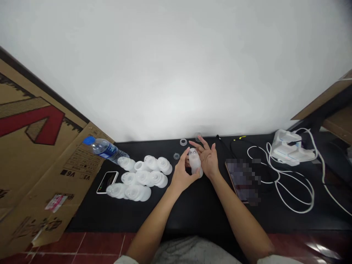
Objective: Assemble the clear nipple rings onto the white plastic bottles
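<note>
My left hand (182, 171) is closed around a small translucent white plastic bottle (194, 160), thumb low on its side and fingers near its top. Right beside the bottle is my right hand (208, 158), fingers spread and palm turned partly up; whether it touches the bottle I cannot tell. Behind the hands lie a whitish plastic ring (183, 142) and a clear round piece (198, 137), partly hidden by my right fingertips. A small clear disc-like piece (176, 156) lies left of the fingers. Several similar white bottles (144, 178) stand grouped to the left.
A water bottle with a blue cap (106, 149) leans at the back left beside a cardboard box (55, 176). A white-edged device (107, 182) lies near it. To the right are a phone (242, 181), looped white cables (294, 209) and a white charging dock (291, 148).
</note>
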Available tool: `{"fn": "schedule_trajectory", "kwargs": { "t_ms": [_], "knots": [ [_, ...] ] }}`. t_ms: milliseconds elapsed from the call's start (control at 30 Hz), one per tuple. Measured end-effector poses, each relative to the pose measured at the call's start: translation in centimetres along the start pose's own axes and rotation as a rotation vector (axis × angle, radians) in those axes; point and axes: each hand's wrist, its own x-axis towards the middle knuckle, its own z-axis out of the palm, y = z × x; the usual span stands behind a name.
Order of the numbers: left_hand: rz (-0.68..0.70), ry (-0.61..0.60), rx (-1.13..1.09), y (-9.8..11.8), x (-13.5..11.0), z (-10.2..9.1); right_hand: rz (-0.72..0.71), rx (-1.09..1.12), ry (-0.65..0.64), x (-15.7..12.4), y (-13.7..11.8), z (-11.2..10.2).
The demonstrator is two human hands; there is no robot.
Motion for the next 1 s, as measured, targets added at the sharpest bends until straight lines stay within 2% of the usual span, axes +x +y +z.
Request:
{"fn": "schedule_trajectory", "kwargs": {
  "t_ms": [67,133,200,233,300,333,400,433,500,600,700,800,900,1000],
  "knots": [
    [0.039,0.033,0.023,0.8,-0.9,-0.1,0.05,0.014,0.005,0.7,0.8,-0.6],
    [0.071,0.12,0.026,2.2,-2.0,-0.7,0.095,0.008,0.002,1.4,2.2,-1.2],
    [0.058,0.202,0.055,4.5,-2.6,-2.5,0.121,-0.102,0.052,1.9,3.9,-1.5],
    [0.029,0.25,0.064,5.9,-2.6,-3.9,0.096,-0.192,0.076,2.0,4.6,-1.6],
    [-0.04,0.315,0.122,8.9,-1.9,-7.8,0.02,-0.342,0.039,1.9,5.7,-1.5],
    [-0.066,0.298,0.185,10.3,-1.1,-10.2,-0.034,-0.409,0.016,1.7,6.0,-1.4],
    [-0.073,0.305,0.363,12.0,1.0,-15.0,-0.156,-0.546,-0.017,1.3,6.3,-1.1],
    [-0.077,0.313,0.465,12.2,2.3,-17.2,-0.214,-0.62,-0.023,1.1,6.4,-1.0],
    [-0.1,0.296,0.653,11.3,4.8,-20.7,-0.309,-0.764,-0.047,0.7,6.4,-0.6],
    [-0.117,0.216,0.824,8.1,7.5,-23.3,-0.372,-0.919,-0.163,0.5,6.4,-0.2],
    [-0.135,0.0,0.944,5.2,8.5,-24.1,-0.359,-1.035,-0.238,0.9,6.5,0.5],
    [-0.195,-0.156,0.994,3.8,8.4,-24.4,-0.34,-1.146,-0.232,1.5,6.6,1.5],
    [-0.239,-0.229,0.997,3.4,8.4,-24.8,-0.343,-1.251,-0.225,1.9,6.4,2.3],
    [-0.274,-0.251,0.996,3.5,8.6,-25.3,-0.369,-1.277,-0.207,1.6,5.9,2.4]
  ]
}}
